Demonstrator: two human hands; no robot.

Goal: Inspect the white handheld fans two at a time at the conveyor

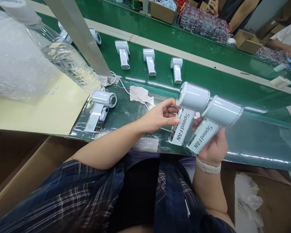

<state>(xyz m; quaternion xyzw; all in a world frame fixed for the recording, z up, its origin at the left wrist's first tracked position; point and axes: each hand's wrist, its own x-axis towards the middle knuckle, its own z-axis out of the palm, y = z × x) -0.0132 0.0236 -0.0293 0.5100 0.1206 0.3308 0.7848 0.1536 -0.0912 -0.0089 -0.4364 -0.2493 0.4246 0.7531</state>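
My left hand [161, 117] pinches the edge of a pale blue handheld fan [195, 96] by its handle, thumb and fingers closed at the side. Close beside it, my right hand [215, 147] is wrapped round the handle of a second handheld fan [222, 111] from behind. Both handles tilt down to the left, carry the lettering "SpeedFAN" and show dark inner parts along one side. Part of my right fingers is hidden behind the fans. On the bench to the left lies another handheld fan [103, 98] with its handle partly open and dark parts visible inside.
Several fans, including this one [149, 61], lie on the green conveyor [199, 48]. A metal post [79, 32] and a water bottle [68, 60] stand left, near bubble wrap [14, 58]. A white cable [126, 89] crosses the bench. Co-workers' arms [242, 16] show across the line.
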